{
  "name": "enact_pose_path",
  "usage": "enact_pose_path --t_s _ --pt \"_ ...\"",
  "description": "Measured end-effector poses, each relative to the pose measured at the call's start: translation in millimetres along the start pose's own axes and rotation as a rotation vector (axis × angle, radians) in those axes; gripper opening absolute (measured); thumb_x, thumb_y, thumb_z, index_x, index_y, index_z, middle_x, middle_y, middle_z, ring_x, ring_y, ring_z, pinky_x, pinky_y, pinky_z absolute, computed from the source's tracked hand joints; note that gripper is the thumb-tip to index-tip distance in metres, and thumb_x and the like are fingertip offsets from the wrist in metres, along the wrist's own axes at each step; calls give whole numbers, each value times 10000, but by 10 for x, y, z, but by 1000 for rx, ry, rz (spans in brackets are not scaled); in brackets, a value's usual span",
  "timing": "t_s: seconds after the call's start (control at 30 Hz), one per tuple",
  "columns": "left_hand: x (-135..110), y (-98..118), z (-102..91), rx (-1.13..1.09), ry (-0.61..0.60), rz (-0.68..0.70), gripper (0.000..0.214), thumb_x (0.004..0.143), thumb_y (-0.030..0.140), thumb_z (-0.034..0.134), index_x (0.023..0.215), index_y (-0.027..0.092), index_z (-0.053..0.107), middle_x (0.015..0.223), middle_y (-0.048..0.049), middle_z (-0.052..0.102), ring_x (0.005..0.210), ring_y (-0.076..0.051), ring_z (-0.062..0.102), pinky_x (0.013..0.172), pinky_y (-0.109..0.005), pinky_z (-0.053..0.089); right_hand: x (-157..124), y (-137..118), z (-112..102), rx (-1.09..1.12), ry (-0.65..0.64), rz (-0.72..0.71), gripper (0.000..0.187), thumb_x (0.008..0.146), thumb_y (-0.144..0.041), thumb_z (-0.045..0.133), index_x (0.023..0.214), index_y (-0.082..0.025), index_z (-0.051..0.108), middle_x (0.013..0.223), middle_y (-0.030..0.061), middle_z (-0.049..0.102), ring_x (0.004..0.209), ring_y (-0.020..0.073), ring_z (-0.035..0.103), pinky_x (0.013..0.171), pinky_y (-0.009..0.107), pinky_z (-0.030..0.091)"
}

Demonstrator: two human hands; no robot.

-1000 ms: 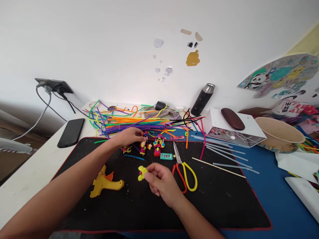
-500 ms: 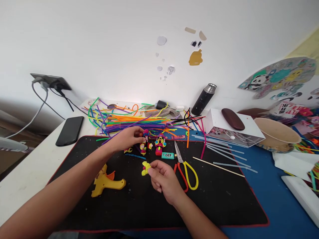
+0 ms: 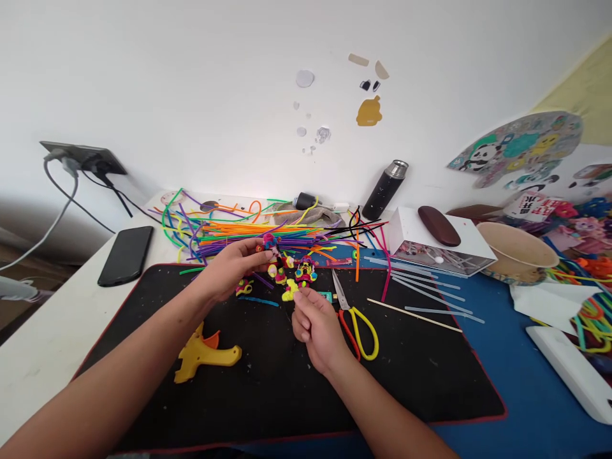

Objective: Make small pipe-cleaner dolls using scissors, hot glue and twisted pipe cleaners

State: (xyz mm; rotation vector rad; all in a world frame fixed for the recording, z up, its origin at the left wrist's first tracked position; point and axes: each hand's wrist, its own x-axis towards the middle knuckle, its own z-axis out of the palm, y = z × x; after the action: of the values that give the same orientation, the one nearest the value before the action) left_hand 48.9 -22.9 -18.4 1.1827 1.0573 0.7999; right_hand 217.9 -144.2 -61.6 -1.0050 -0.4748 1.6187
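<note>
My left hand (image 3: 232, 268) is closed on a small pipe-cleaner figure (image 3: 272, 252), red, pink and yellow, lifted just above the black mat (image 3: 268, 389). My right hand (image 3: 316, 325) pinches a small yellow pipe-cleaner piece (image 3: 289, 291) and holds it right under that figure. A second colourful figure (image 3: 306, 270) stands on the mat beside them. A small teal block (image 3: 327, 296) lies partly hidden behind my right hand.
A pile of coloured pipe cleaners (image 3: 248, 233) lies behind the mat. Yellow-handled scissors (image 3: 356, 319), a yellow glue gun (image 3: 203, 350), clear glue sticks (image 3: 425, 287), a wooden skewer (image 3: 414, 315), a phone (image 3: 127, 255), a black flask (image 3: 382, 191) and a paper bowl (image 3: 519, 252) surround the work area.
My right hand carried the yellow piece away from me, up to the figure. My left hand lifted the figure slightly off the mat.
</note>
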Motion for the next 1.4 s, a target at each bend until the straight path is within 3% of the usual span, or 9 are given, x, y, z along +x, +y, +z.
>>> enact_pose_path --t_s 0.1,0.27,0.87,1.2,1.4 --pt "-63 -22 34 -154 13 -34 420 638 444 956 886 182 743 924 -35 735 804 -189 689 786 -331 601 50 -31 62 34 15 -19 436 779 -516 875 886 -198 596 494 -133 369 391 39 272 431 226 133" --pt "-142 -89 35 -244 36 -35 409 656 404 970 915 188 739 947 -26 729 845 -179 697 762 -309 629 107 -23 148 67 14 -47 414 794 -498 865 851 -198 585 503 -128 364 402 40 275 439 234 136" --pt "-309 -225 107 -257 62 22 384 762 403 902 1027 219 696 1076 -24 740 955 -209 725 761 -319 669 165 38 243 117 111 -107 444 769 -526 875 847 -214 568 494 -135 339 405 46 244 427 230 130" --pt "-345 -254 192 -286 63 12 421 788 409 883 1101 229 666 1076 -30 733 1009 -224 731 762 -313 671 164 75 234 119 97 -97 430 778 -529 869 871 -210 596 490 -134 338 411 50 234 421 228 140" --pt "-380 -251 171 -245 -10 2 523 703 377 944 1133 258 670 1192 -58 746 1090 -268 739 922 -384 643 172 82 223 109 106 -97 412 783 -520 861 849 -212 596 488 -130 330 414 51 234 420 227 145"
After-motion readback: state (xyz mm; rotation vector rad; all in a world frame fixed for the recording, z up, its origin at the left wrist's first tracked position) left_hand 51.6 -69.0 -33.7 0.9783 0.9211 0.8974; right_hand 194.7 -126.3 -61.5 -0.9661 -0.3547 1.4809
